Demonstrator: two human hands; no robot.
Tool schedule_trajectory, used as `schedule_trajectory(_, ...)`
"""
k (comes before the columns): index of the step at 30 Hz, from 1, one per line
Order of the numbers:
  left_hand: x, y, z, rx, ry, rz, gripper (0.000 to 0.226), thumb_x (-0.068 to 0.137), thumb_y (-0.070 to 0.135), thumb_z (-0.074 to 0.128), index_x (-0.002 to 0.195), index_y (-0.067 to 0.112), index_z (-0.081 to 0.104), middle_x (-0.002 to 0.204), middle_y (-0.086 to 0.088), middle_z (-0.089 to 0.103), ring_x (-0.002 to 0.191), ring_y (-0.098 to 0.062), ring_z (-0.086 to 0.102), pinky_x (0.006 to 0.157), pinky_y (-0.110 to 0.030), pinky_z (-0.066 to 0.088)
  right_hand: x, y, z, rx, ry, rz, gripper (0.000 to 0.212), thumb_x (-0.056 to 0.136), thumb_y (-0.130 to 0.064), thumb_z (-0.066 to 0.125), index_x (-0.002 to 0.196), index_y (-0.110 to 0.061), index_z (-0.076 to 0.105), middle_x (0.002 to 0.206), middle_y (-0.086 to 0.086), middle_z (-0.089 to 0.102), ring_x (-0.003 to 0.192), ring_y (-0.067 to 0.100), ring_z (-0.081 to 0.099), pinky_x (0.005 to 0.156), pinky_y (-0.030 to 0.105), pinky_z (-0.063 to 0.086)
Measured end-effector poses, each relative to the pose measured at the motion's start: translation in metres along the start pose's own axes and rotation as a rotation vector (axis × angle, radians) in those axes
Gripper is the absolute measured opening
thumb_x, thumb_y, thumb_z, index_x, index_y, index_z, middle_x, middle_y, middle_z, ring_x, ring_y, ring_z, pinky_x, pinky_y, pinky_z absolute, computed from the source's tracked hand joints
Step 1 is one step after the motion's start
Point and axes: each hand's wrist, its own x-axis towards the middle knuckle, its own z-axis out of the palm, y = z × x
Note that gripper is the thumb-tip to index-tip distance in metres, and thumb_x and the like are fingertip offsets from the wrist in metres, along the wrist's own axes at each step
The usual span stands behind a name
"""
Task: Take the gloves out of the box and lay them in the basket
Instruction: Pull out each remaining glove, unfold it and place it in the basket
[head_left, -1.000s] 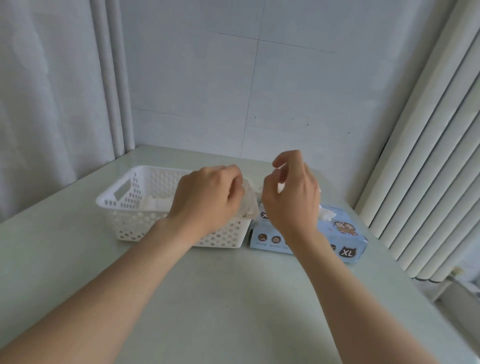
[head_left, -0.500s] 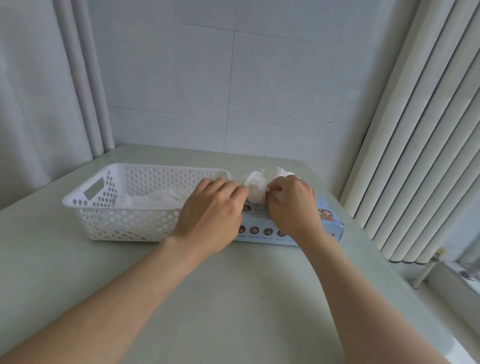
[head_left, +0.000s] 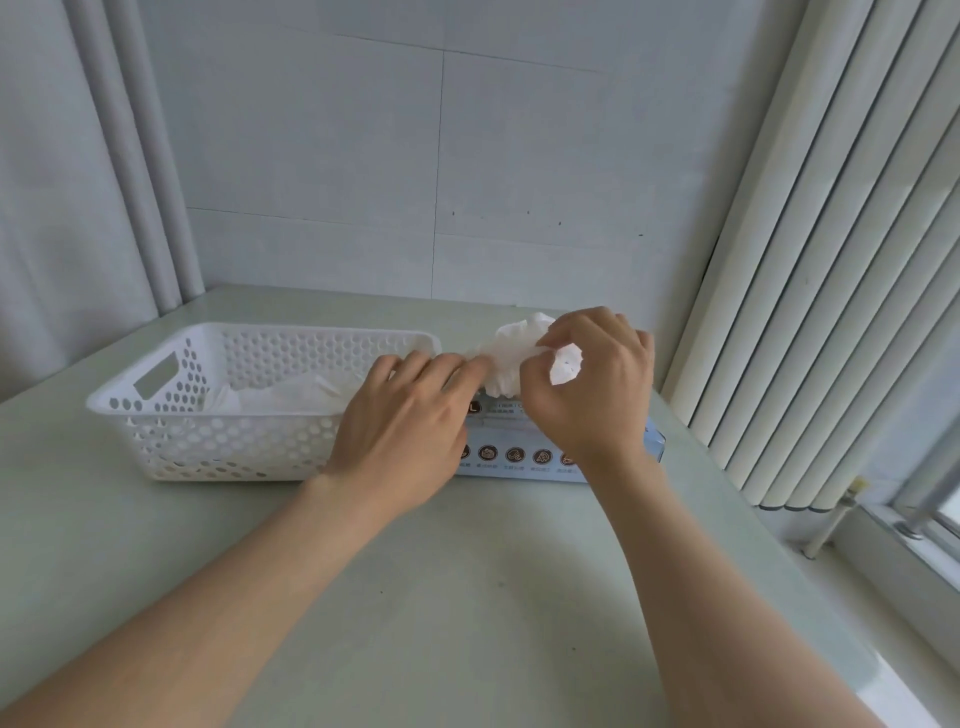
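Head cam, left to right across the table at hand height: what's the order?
Order: white basket → left hand → crumpled glove → right hand → vertical blinds. I skipped the glove box because it lies under both hands.

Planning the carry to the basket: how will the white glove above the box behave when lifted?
Probably floppy: the glove bunches in crumpled folds between left hand and right hand. Likely very light; fingertip pinches seem to hold it. It may sag, like those lying slack in the basket.
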Motion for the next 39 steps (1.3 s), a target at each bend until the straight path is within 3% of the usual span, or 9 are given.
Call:
schedule_trajectory(6,0.001,0.003,-0.007,-0.151,0.100,-0.064,0.042,0.095,0.022,0.057,0.136,0.016,0.058,0.103,0.003,0.071,0.099,-0.025,0.061,0.088,-0.040,0.044,-0.001,-0.018,-0.002,0.206,0.095,-0.017,0.011,0.071,-0.009,0.060,0.082,-0.007,0.061,0.081,-0.002,0.063,0.074,0.022,0.057,0.076,0.038,0.042)
schedule_trajectory(12,0.004,0.003,-0.024,-0.665,0.219,-0.313,0.043,0.105,0.031,0.034,0.123,0.017,0.070,0.069,0.012,0.062,0.068,-0.007,0.059,0.073,-0.034,0.045,-0.007,-0.034,0.005,0.325,-0.030,-0.182,0.012,0.072,0.003,0.062,0.081,-0.004,0.062,0.084,0.004,0.059,0.079,0.026,0.054,0.071,0.042,0.045)
schedule_trajectory(16,0.007,-0.002,-0.034,-0.889,0.214,-0.401,0.033,0.109,0.037,0.047,0.110,0.022,0.077,0.095,0.011,0.077,0.094,-0.003,0.070,0.080,-0.023,0.051,-0.010,-0.045,0.008,0.385,-0.048,-0.256,0.011,0.076,0.004,0.060,0.086,-0.001,0.064,0.091,0.008,0.059,0.084,0.032,0.057,0.071,0.048,0.047)
schedule_trajectory(21,0.010,-0.011,-0.039,-1.082,0.211,-0.449,0.021,0.100,0.007,0.066,0.113,0.021,0.075,0.099,0.009,0.079,0.097,-0.007,0.075,0.084,-0.025,0.059,-0.016,-0.053,0.013,0.358,-0.085,-0.253,0.017,0.076,-0.004,0.064,0.092,0.000,0.065,0.103,0.011,0.056,0.092,0.030,0.058,0.076,0.048,0.048)
schedule_trajectory(26,0.012,-0.019,-0.041,-1.059,0.319,-0.496,0.031,0.098,0.000,0.062,0.114,0.024,0.073,0.098,0.006,0.075,0.098,-0.009,0.073,0.086,-0.026,0.058,-0.016,-0.051,0.012,0.405,-0.197,-0.028,0.043,0.079,-0.029,0.069,0.115,-0.009,0.056,0.111,-0.001,0.056,0.104,0.021,0.058,0.083,0.032,0.049)
schedule_trajectory(29,0.014,-0.024,-0.043,-1.063,0.329,-0.526,0.030,0.100,0.003,0.061,0.112,0.028,0.073,0.101,0.009,0.072,0.099,-0.009,0.071,0.083,-0.026,0.057,-0.017,-0.049,0.009,0.436,-0.286,0.127,0.049,0.082,-0.038,0.072,0.125,-0.019,0.056,0.107,-0.006,0.062,0.093,0.014,0.061,0.077,0.024,0.049)
schedule_trajectory(33,0.014,-0.028,-0.045,-1.100,0.304,-0.541,0.034,0.100,0.001,0.056,0.109,0.029,0.073,0.102,0.009,0.069,0.096,-0.013,0.070,0.080,-0.028,0.057,-0.012,-0.050,0.008,0.528,-0.398,0.280,0.043,0.083,-0.055,0.060,0.109,-0.023,0.072,0.083,-0.007,0.069,0.066,0.008,0.060,0.061,0.022,0.044)
schedule_trajectory(36,0.014,-0.031,-0.046,-1.169,0.252,-0.535,0.037,0.101,-0.002,0.053,0.109,0.028,0.074,0.095,0.017,0.069,0.093,-0.015,0.070,0.073,-0.023,0.057,-0.009,-0.049,0.010,0.544,-0.457,0.345,0.017,0.087,-0.035,0.067,0.084,-0.020,0.077,0.070,0.002,0.070,0.063,0.017,0.061,0.057,0.033,0.047)
schedule_trajectory(39,0.014,-0.033,-0.046,-1.178,0.173,-0.522,0.045,0.098,-0.004,0.053,0.110,0.033,0.076,0.094,0.019,0.062,0.088,-0.012,0.065,0.073,-0.021,0.052,-0.008,-0.047,0.011,0.547,-0.476,0.348,0.016,0.090,-0.016,0.068,0.076,-0.015,0.076,0.070,0.009,0.070,0.064,0.023,0.063,0.058,0.038,0.050)
